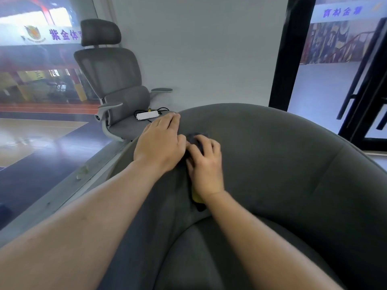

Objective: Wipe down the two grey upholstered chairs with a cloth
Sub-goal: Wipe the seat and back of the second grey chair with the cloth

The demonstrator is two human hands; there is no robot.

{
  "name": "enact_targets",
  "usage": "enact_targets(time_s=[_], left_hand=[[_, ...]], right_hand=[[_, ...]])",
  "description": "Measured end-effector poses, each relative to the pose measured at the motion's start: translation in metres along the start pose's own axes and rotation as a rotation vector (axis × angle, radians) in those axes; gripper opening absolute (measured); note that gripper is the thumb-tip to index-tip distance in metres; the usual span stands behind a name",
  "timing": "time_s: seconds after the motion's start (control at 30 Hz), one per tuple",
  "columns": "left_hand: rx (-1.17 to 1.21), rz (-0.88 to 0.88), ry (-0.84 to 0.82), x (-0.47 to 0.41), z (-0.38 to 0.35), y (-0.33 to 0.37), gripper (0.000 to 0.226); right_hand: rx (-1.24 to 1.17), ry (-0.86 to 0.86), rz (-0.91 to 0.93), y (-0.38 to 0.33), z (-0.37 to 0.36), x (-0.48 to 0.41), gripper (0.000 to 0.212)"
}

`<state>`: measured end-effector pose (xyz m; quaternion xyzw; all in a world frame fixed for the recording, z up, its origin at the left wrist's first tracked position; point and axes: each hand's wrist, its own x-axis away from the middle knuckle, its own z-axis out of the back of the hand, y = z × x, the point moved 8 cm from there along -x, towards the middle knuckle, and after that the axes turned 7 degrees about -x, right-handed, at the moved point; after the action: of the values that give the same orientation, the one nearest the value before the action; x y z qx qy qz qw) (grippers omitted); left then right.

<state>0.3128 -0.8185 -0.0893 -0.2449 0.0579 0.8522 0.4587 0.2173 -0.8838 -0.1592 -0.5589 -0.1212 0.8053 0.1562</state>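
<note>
Head view looks down over both bare forearms at a cloth (196,136), dark, bunched under the right hand (206,166) against the inner face of the armchair (272,153) backrest, a little below its rounded top edge. The right fingers (198,152) are bent over the cloth and hold it to the fabric. A dark fold shows beyond the fingertips, and a yellowish patch with another dark end shows below the wrist.

The left hand (161,143) lies just beside the right, touching it at the thumb side. It rests palm down on the backrest with fingers straight and close together, their tips at the top edge. It holds nothing.

The armchair is a grey tub shape whose curved back sweeps round to the right, with the seat cushion (209,258) low in the frame between the arms.

Behind it, near the left, stands the office chair (111,70), grey mesh with a headrest and pale armrests, turned partly away. On its seat lies a white box (147,115) with black cables (162,109) running from it.

A plain pale wall (209,49) rises behind both chairs. A black door frame (287,59) stands to the right, and a glass pane (31,80) on the left shows a sports hall beyond
</note>
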Motion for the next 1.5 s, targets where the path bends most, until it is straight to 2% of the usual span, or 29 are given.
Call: enact_targets(time_s=[0.17, 0.27, 0.33, 0.4, 0.47, 0.57, 0.73, 0.83, 0.93, 1.07, 1.17, 1.27, 1.37, 1.4, 1.43, 1.5], left_hand=[[0.005, 0.004, 0.002, 0.001, 0.003, 0.002, 0.076], [-0.010, 0.005, 0.010, 0.001, 0.003, 0.004, 0.077], [-0.011, 0.006, 0.004, 0.000, 0.002, 0.003, 0.079], [0.001, 0.007, 0.010, -0.001, 0.002, -0.001, 0.082], [0.018, 0.004, 0.008, -0.001, 0.002, -0.002, 0.083], [0.031, 0.017, 0.006, 0.000, 0.003, 0.000, 0.074], [0.004, 0.008, -0.007, 0.003, 0.003, 0.004, 0.073], [-0.039, 0.020, 0.002, 0.003, 0.000, 0.005, 0.065], [-0.120, 0.070, 0.016, 0.005, -0.006, 0.018, 0.070], [-0.242, 0.071, -0.010, 0.002, -0.029, 0.052, 0.071], [-0.233, 0.017, -0.004, 0.006, -0.048, 0.077, 0.074], [-0.133, -0.202, -0.143, 0.036, -0.087, 0.118, 0.073], [0.100, -0.385, -0.509, 0.093, -0.129, 0.163, 0.065], [0.134, -0.404, -0.569, 0.112, -0.137, 0.173, 0.063], [0.151, -0.392, -0.572, 0.126, -0.142, 0.180, 0.061], [0.186, -0.302, -0.529, 0.146, -0.148, 0.186, 0.059]], right_hand=[[0.153, 0.140, -0.257, 0.097, 0.081, -0.025, 0.029], [0.080, 0.291, -0.417, 0.088, 0.071, -0.021, 0.027], [-0.051, 0.319, -0.403, 0.047, 0.033, -0.020, 0.030], [-0.092, 0.194, -0.328, 0.008, -0.008, -0.013, 0.033], [-0.060, 0.076, -0.227, 0.001, -0.019, -0.010, 0.034], [0.173, -0.141, 0.065, 0.030, 0.007, -0.021, 0.035], [0.573, -0.282, 0.126, 0.120, 0.113, -0.048, 0.038], [0.575, -0.250, 0.094, 0.124, 0.146, -0.069, 0.037], [0.569, -0.235, 0.099, 0.116, 0.147, -0.080, 0.040], [0.684, -0.455, 0.277, 0.125, 0.127, -0.040, 0.051], [0.733, -0.689, 0.423, 0.142, 0.114, 0.020, 0.053], [0.786, -0.970, 0.534, 0.157, 0.103, 0.093, 0.040], [0.793, -1.332, 0.546, 0.164, 0.102, 0.150, 0.040], [0.800, -1.350, 0.540, 0.163, 0.106, 0.153, 0.041], [0.814, -1.297, 0.536, 0.160, 0.112, 0.143, 0.043], [0.784, -1.093, 0.540, 0.147, 0.124, 0.097, 0.047]])
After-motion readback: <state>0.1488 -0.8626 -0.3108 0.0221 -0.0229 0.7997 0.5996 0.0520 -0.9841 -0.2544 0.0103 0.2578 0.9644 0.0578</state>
